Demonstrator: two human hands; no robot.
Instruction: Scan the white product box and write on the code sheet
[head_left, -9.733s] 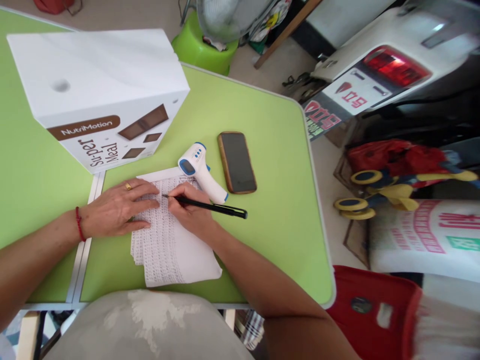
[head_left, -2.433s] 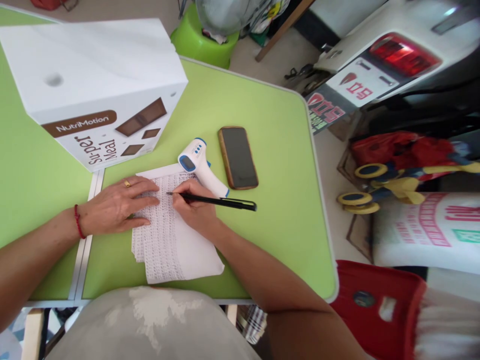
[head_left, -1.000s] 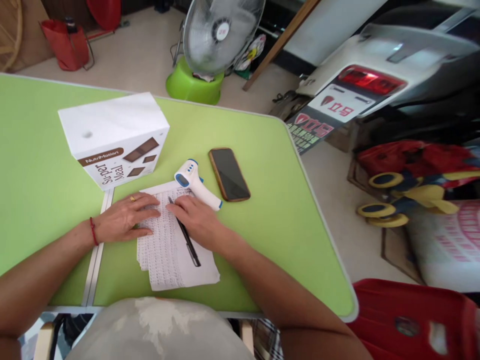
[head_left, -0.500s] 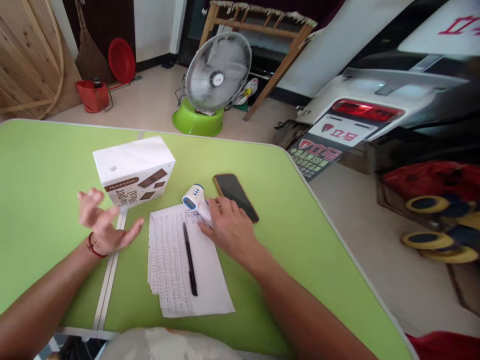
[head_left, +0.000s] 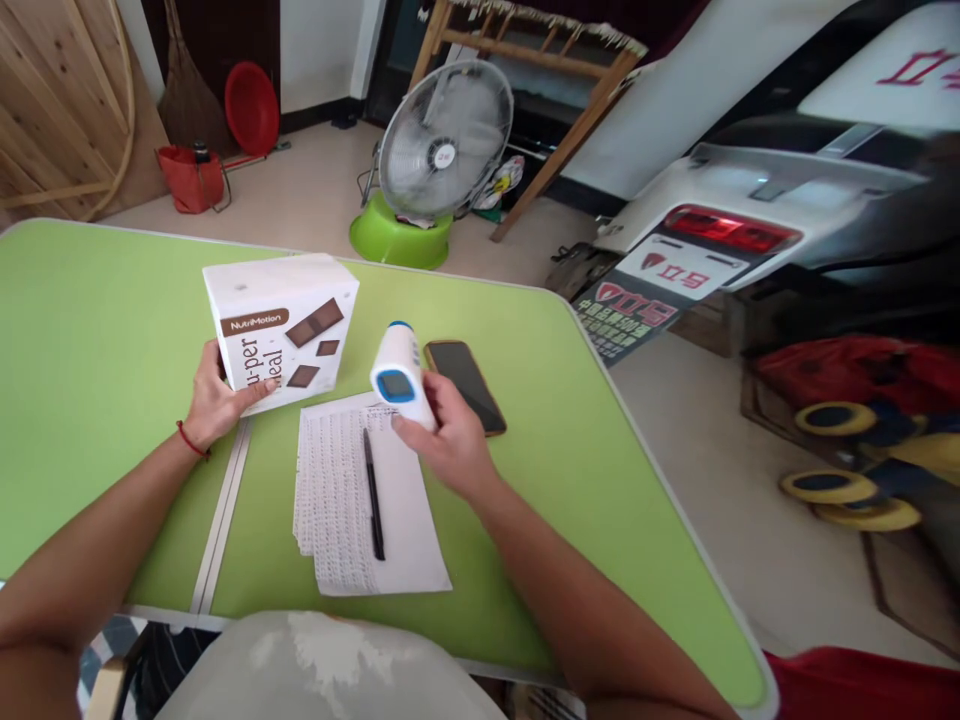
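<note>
My left hand (head_left: 217, 398) grips the lower left corner of a white NutriMotion box (head_left: 300, 320), thumb on its printed front and the other fingers behind it. In my right hand (head_left: 454, 440) is a white and blue infrared thermometer (head_left: 397, 370), held by its handle with the small screen facing me. Below it lie handwritten sheets of paper (head_left: 412, 530), and a black pen (head_left: 373, 500) rests on them. Just beyond the right hand a smartphone (head_left: 466, 385) with an orange-brown edge lies face up on the table.
The green folding table (head_left: 585, 480) has a metal seam (head_left: 221, 530) left of the papers. Past its far edge a fan (head_left: 442, 150) sits on a green plastic tub (head_left: 397, 240). A white electric scooter (head_left: 720, 220) stands to the right, and a red basin (head_left: 252, 108) leans at the back left.
My left hand has closed on the box, whose front now tilts more towards me. My right hand has lifted the thermometer off the papers and turned it upright.
</note>
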